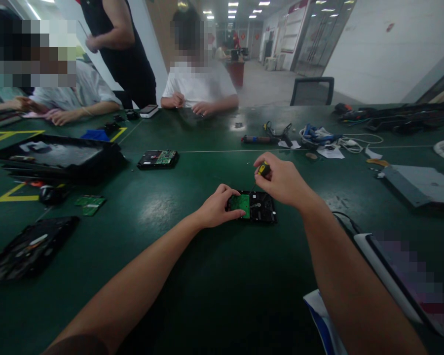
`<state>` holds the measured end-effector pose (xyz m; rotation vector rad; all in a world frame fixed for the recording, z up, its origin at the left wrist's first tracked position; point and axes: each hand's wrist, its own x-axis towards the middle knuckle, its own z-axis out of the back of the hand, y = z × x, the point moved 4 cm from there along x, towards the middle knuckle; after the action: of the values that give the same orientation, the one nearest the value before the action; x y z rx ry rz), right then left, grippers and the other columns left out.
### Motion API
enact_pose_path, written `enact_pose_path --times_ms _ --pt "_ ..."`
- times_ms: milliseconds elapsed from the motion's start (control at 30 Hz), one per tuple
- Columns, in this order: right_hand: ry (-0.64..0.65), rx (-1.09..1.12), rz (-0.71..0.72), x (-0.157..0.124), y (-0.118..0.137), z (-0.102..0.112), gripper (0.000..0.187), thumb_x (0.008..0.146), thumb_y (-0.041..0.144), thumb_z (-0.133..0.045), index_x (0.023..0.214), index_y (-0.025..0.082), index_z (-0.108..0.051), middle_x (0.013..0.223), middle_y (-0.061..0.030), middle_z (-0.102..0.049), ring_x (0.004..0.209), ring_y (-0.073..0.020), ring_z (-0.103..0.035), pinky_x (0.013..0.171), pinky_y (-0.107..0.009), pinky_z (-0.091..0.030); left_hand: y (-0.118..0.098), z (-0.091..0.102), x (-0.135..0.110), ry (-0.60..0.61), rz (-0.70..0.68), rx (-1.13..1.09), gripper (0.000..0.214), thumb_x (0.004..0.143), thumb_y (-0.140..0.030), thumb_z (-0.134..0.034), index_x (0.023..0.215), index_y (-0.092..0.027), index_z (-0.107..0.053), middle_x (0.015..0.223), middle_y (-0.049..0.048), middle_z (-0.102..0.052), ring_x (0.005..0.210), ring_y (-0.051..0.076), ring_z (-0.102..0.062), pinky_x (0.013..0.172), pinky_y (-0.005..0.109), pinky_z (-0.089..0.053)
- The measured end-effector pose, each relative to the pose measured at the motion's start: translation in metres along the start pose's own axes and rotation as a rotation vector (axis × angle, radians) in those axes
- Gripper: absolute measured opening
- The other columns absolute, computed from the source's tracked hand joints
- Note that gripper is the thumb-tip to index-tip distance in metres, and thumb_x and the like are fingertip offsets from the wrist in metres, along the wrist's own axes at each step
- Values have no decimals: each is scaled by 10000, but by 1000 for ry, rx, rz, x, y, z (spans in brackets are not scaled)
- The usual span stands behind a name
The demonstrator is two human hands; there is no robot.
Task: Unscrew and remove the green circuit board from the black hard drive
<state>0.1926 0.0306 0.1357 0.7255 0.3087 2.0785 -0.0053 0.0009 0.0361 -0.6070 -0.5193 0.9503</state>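
A black hard drive (pixel 263 209) with a green circuit board (pixel 240 203) on its left part lies flat on the dark green table. My left hand (pixel 222 206) grips its left end, thumb on the near side of the board and fingers at the far edge. Above the drive's far edge, my right hand (pixel 281 180) is closed around the yellow and black handle of a screwdriver (pixel 264 169). Its thin shaft points down toward the far edge of the board. Whether the tip touches a screw is too small to tell.
Left are another drive (pixel 157 159), black trays (pixel 59 155), a loose green board (pixel 91 204) and a black casing (pixel 31 249). Right are a grey metal box (pixel 422 185), a tablet-like device (pixel 399 281) and tangled cables (pixel 318 134). Several people are across the table.
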Motion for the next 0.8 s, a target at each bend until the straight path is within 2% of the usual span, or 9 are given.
enact_pose_path --times_ms 167,400,800 --pt "20 -8 -7 -1 3 0 243 845 199 -602 1087 217 -594 895 -62 -714 739 -210 -643 701 -338 -458 -2 1 0 0 3 -12 602 841 -529 -741 1339 -225 -586 1188 96 -493 961 231 -578 840 411 -551" --pt "-32 -13 -23 0 1 4 204 862 228 -610 1065 220 -596 872 -58 -710 734 -209 -643 699 -336 -454 -1 1 0 -1 -3 -14 600 840 -529 -742 1333 -223 -587 1185 95 -497 931 221 -580 823 403 -553" --pt "-27 -22 -18 0 0 1 206 857 226 -614 1062 220 -597 839 -48 -702 728 -211 -644 701 -334 -450 1 0 0 3 -4 -4 601 843 -533 -743 1333 -226 -582 1175 89 -493 923 215 -573 814 394 -545"
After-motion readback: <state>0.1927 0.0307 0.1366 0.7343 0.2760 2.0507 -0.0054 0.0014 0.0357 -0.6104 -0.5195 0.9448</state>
